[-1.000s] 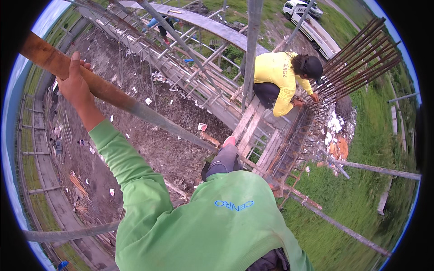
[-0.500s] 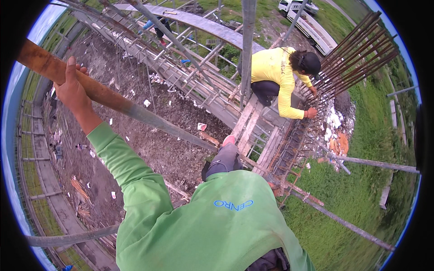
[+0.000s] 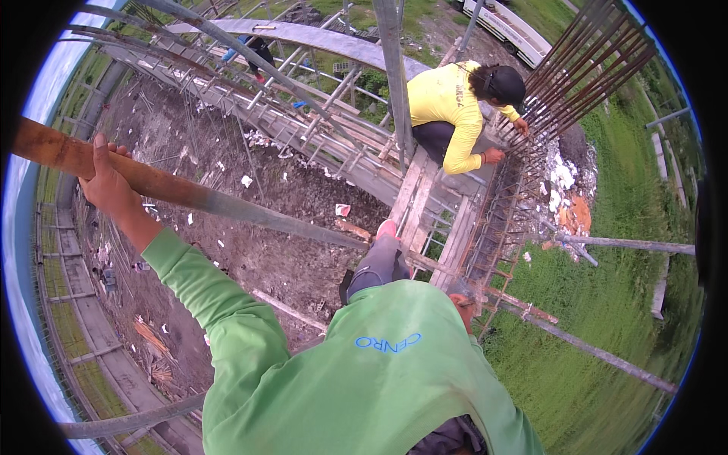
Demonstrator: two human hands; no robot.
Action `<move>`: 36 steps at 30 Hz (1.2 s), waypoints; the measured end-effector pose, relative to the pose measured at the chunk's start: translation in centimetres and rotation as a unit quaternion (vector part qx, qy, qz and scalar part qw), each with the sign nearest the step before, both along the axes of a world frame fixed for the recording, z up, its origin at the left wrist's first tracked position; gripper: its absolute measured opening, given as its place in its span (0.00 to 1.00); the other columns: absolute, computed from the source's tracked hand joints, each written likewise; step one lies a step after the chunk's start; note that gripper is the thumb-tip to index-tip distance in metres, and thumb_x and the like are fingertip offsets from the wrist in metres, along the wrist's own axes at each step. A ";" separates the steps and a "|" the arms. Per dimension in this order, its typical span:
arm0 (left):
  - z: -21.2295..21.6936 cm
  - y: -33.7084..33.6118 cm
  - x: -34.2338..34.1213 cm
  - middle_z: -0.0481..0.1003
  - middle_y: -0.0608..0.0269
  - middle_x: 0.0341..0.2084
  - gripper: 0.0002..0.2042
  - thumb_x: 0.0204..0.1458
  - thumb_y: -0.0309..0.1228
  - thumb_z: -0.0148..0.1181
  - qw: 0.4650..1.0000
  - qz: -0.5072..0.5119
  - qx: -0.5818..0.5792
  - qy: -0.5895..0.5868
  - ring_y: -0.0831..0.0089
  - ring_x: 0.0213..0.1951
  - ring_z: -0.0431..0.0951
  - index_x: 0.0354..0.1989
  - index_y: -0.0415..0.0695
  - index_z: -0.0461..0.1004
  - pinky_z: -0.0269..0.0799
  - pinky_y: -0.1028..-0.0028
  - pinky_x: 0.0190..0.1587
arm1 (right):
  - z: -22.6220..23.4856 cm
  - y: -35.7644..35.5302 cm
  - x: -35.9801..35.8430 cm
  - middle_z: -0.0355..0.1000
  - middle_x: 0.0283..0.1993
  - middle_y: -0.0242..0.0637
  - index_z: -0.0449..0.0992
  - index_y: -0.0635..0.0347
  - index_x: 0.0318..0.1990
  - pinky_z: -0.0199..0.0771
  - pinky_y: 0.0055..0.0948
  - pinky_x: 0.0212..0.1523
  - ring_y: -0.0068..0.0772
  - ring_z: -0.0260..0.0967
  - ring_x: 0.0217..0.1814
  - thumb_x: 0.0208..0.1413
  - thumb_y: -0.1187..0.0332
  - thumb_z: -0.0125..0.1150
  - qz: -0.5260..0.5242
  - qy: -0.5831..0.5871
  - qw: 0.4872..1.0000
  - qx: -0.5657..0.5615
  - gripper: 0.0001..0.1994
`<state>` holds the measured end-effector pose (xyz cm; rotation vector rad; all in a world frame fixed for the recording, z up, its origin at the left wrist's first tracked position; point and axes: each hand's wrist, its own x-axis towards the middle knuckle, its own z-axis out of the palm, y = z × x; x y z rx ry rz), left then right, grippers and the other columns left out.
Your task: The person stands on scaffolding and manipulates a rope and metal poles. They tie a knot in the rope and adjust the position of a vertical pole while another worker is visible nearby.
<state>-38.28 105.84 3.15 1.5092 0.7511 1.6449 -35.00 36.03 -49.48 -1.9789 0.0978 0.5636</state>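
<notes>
My left hand (image 3: 112, 176) is wrapped round a thick scaffold pipe (image 3: 265, 218), rusty brown at its upper end and grey lower down. The thumb lies over the pipe's near side, and the fingers curl behind it. Past my green sleeve, my right hand (image 3: 463, 306) shows only in part beside a steel cage of tied rebar (image 3: 497, 220) and a grey crosswise pipe (image 3: 591, 349). It looks closed, but what it grips is hidden. My foot in a pink shoe (image 3: 387, 227) rests at the near end of narrow wooden planks (image 3: 415, 199).
A co-worker in a yellow shirt (image 3: 444, 98) crouches ahead, both hands at the upright rebar (image 3: 584, 76). A vertical scaffold post (image 3: 394, 76) stands beside them. Muddy ground (image 3: 205, 250) lies far below on the left, grass (image 3: 591, 311) on the right. Another pipe (image 3: 136, 418) crosses at lower left.
The whole view has shifted a little, so the co-worker and truck sit higher and the left hand appears further left and lower. More of my right hand shows. The left hand keeps its hold.
</notes>
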 end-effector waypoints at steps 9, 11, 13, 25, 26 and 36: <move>0.2 -0.2 0.0 0.76 0.57 0.30 0.19 0.52 0.33 0.70 1.000 -0.001 0.007 0.011 0.68 0.29 0.79 0.45 0.34 0.69 0.78 0.72 0.31 | -0.8 -0.1 -0.2 0.76 0.36 0.33 0.79 0.59 0.44 0.74 0.30 0.40 0.25 0.72 0.39 0.61 0.60 0.62 -0.012 0.010 1.000 0.000 0.12; 0.2 -0.2 -0.1 0.76 0.57 0.30 0.19 0.53 0.33 0.70 1.000 -0.004 0.008 0.014 0.68 0.29 0.79 0.45 0.34 0.69 0.78 0.71 0.31 | -0.7 0.0 -0.2 0.76 0.36 0.33 0.79 0.59 0.44 0.74 0.30 0.40 0.25 0.71 0.38 0.61 0.60 0.62 0.001 -0.005 1.000 0.030 0.12; 0.2 -0.2 0.0 0.76 0.57 0.30 0.19 0.53 0.33 0.70 1.000 -0.005 0.005 0.017 0.68 0.30 0.79 0.45 0.34 0.69 0.78 0.71 0.31 | -0.6 0.1 -0.2 0.76 0.35 0.33 0.78 0.59 0.44 0.74 0.30 0.40 0.25 0.71 0.38 0.62 0.60 0.62 0.002 -0.004 0.999 0.036 0.12; 0.2 0.1 -0.4 0.75 0.56 0.32 0.19 0.53 0.33 0.69 1.000 -0.002 -0.008 0.013 0.68 0.31 0.79 0.46 0.34 0.69 0.78 0.71 0.33 | -0.3 1.0 -0.7 0.75 0.36 0.28 0.79 0.61 0.43 0.72 0.26 0.37 0.21 0.69 0.37 0.60 0.65 0.62 -0.042 0.034 0.998 0.026 0.10; 0.2 0.3 -0.5 0.75 0.56 0.32 0.20 0.53 0.33 0.69 1.000 0.010 -0.008 0.016 0.68 0.32 0.79 0.46 0.34 0.69 0.78 0.71 0.33 | -0.4 1.1 -0.8 0.74 0.36 0.28 0.79 0.61 0.43 0.72 0.26 0.37 0.20 0.69 0.37 0.60 0.66 0.62 -0.045 0.040 0.998 0.032 0.09; 0.6 1.5 -0.8 0.77 0.48 0.34 0.19 0.54 0.32 0.68 0.999 0.018 -0.004 0.041 0.63 0.34 0.80 0.42 0.26 0.71 0.80 0.70 0.36 | -1.1 1.7 -1.2 0.73 0.43 0.34 0.76 0.59 0.46 0.71 0.30 0.47 0.27 0.70 0.46 0.62 0.62 0.58 -0.076 0.034 0.997 -0.001 0.12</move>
